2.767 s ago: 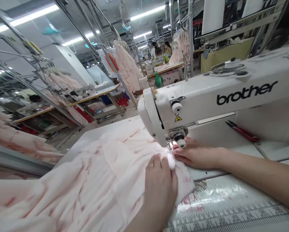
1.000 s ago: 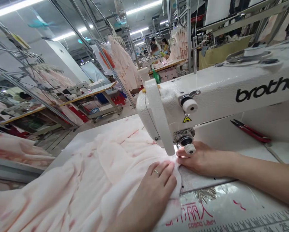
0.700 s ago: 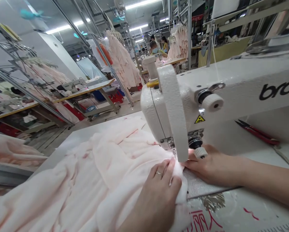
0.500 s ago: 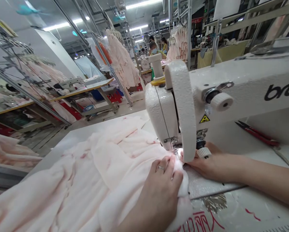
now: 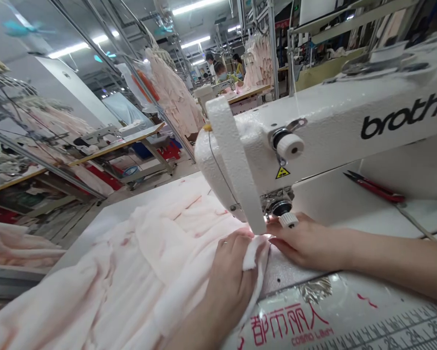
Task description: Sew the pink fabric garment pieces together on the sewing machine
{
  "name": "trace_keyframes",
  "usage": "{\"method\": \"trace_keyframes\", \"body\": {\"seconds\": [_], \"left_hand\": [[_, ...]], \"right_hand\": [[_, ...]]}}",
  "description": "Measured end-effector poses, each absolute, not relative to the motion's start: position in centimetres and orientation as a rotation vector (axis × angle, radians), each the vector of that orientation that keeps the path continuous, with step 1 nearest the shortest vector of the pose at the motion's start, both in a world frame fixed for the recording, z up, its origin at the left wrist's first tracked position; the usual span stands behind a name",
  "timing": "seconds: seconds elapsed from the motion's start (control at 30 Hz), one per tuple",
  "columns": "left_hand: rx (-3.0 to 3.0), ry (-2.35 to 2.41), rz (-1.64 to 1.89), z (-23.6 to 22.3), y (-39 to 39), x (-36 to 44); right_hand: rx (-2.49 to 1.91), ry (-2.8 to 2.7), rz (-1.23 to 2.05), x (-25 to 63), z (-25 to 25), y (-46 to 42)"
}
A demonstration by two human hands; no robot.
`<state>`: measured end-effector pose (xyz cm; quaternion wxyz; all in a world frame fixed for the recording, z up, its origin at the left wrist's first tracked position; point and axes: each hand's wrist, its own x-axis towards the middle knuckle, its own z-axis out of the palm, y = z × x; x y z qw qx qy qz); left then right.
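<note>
The white Brother sewing machine (image 5: 331, 116) is the landmark here. A pale pink garment (image 5: 131, 272) lies bunched in long folds on the white sewing table (image 5: 324, 265), in front of the machine and to its left, with its doubled edge running up to the presser foot (image 5: 268, 212).

The left hand (image 5: 229, 282) sits just in front of the foot, its fingers (image 5: 236, 238) curled together over that folded edge and gathering it up. The thumb is hidden, so a true pinch can't be confirmed. The right hand (image 5: 306, 243) lies just to the right of the foot, fingers (image 5: 286, 245) held close together and nearly straight, their tips touching the cloth.

Red-handled thread snips (image 5: 375, 190) rest to the right of the foot, well clear of both hands – and farther off behind the machine, pink garments (image 5: 172, 97) hang on a rack.
</note>
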<state>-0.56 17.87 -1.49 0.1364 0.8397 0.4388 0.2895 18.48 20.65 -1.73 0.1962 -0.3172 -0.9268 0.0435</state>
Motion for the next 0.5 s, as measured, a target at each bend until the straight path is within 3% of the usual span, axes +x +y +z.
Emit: {"method": "trace_keyframes", "body": {"seconds": [0.5], "left_hand": [[2.739,1.225,0.722,-1.9,16.3,-1.2]], "right_hand": [[-0.992,-2.659,0.36,18.6,-0.4,20.5]]}}
